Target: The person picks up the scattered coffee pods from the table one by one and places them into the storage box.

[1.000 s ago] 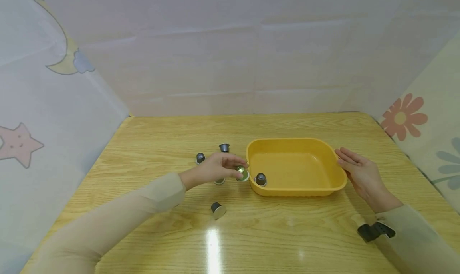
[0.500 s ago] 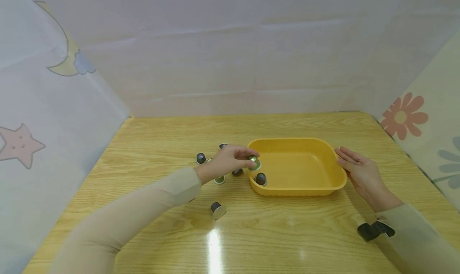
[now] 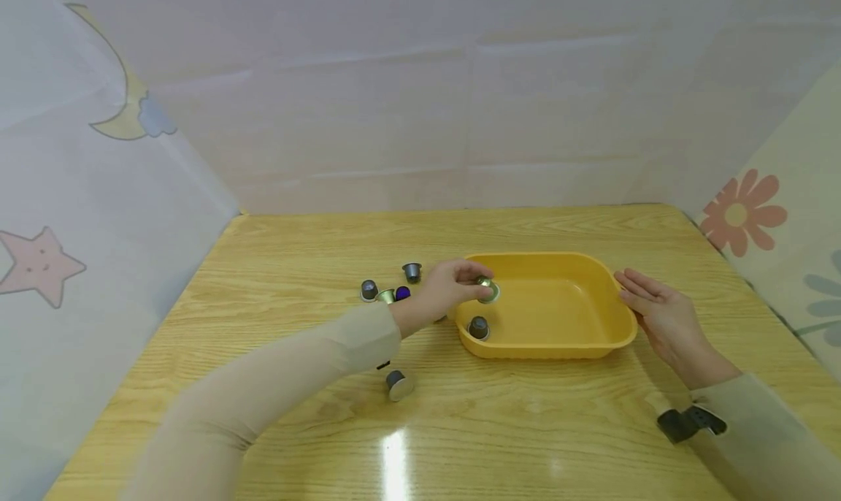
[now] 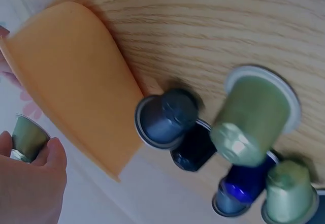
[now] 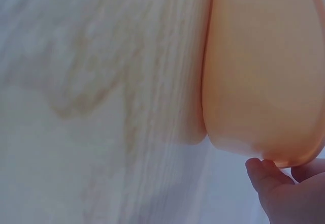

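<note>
My left hand (image 3: 450,291) pinches a green coffee capsule (image 3: 488,291) between thumb and fingers, above the left part of a yellow plastic basin (image 3: 545,351). In the left wrist view the held capsule (image 4: 29,136) shows its green side. A dark capsule (image 3: 479,328) stands inside the basin at its near left corner. With fingers extended, my right hand (image 3: 663,322) touches the basin's right end. In the right wrist view the fingertips (image 5: 259,169) meet the orange-looking basin wall (image 5: 264,82).
Left of the basin stand several capsules: dark ones (image 3: 412,272), a green one (image 3: 386,296) and a purple-blue one (image 3: 403,293). The left arm partly covers this group. Nearer the front, a dark capsule (image 3: 398,385) lies tipped on the wooden table (image 3: 499,435).
My left hand has carried the green capsule rightward and slightly up, from beside the basin's left wall to over the basin. The right hand has stayed at the basin's right end.
</note>
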{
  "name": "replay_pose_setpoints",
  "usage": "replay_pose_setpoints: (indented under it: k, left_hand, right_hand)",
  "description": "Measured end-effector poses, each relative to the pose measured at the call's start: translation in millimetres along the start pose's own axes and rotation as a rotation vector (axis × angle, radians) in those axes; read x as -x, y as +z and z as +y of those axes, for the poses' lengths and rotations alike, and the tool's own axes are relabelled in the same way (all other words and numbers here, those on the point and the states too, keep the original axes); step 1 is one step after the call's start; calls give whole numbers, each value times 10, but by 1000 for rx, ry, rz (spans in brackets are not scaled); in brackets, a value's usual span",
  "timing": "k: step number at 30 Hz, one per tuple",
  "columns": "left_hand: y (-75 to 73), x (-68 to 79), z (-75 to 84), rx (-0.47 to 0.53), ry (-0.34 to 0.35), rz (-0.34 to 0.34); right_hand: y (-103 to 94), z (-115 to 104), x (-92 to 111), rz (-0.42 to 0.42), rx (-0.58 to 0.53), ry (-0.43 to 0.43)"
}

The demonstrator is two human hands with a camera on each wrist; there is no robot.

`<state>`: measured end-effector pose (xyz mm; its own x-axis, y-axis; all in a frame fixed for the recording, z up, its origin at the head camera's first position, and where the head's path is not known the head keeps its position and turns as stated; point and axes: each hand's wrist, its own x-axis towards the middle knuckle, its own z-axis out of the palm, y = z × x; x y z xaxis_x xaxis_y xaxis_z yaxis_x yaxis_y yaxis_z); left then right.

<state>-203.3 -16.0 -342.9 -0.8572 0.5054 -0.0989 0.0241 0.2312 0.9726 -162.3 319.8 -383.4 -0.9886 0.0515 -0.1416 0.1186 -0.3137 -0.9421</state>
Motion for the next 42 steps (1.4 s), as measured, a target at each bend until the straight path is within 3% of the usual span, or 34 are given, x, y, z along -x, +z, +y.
replay_pose_setpoints:
  k: [8,25,33,42]
  left_hand:
    - [203,-145,-1,35,-45,3]
    - [531,-257,-8,60,-58,-13]
    - [477,-245,132,41,-55,3]
    - [188,-59,109,21,-24,-38]
  right_hand:
    - [9,-4,0,-12,25,1]
    - [26,-9,11,-8,68,-6]
    - [33,-11,-7,0,72,5]
    - [22,-15,13,3,86,0]
